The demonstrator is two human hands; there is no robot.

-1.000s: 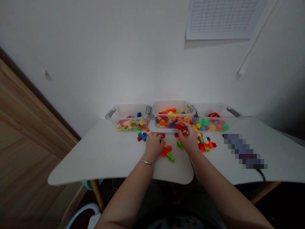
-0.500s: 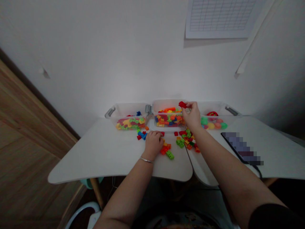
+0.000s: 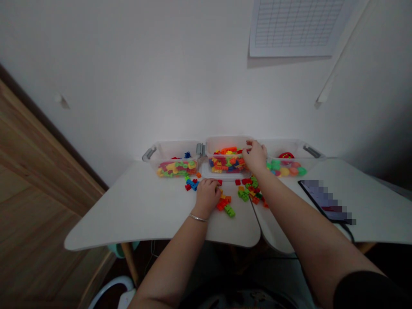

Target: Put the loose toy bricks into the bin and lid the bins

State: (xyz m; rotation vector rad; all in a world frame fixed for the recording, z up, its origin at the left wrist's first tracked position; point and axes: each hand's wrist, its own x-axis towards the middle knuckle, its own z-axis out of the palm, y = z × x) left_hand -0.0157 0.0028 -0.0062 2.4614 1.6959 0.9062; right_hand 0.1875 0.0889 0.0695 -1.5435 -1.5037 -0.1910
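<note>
My right hand (image 3: 255, 157) is over the right side of the middle clear plastic box (image 3: 230, 143), its fingers apart and nothing visible in them. Toy building bricks (image 3: 227, 162) in many colours fill that box. My left hand (image 3: 208, 195) rests palm down on the table with loosely bent fingers, apparently holding nothing. A red brick (image 3: 220, 183) lies at its fingertips; what is under the palm is hidden. Beside it are blue bricks (image 3: 193, 184) on the left and joined orange, red and green bricks (image 3: 226, 204) on the right. Another brick pile (image 3: 252, 189) lies below my right wrist.
A left box (image 3: 175, 148) holds colourful pieces, and a right box (image 3: 299, 148) holds round coloured items. A phone (image 3: 322, 201) with a cable lies on the white table (image 3: 144, 206) at the right. Behind the boxes rises a wall with a printed sheet (image 3: 292, 28).
The red brick that my right hand held above the middle box has left its fingers. That hand has lowered slightly and its fingers have opened. My left hand stays in place.
</note>
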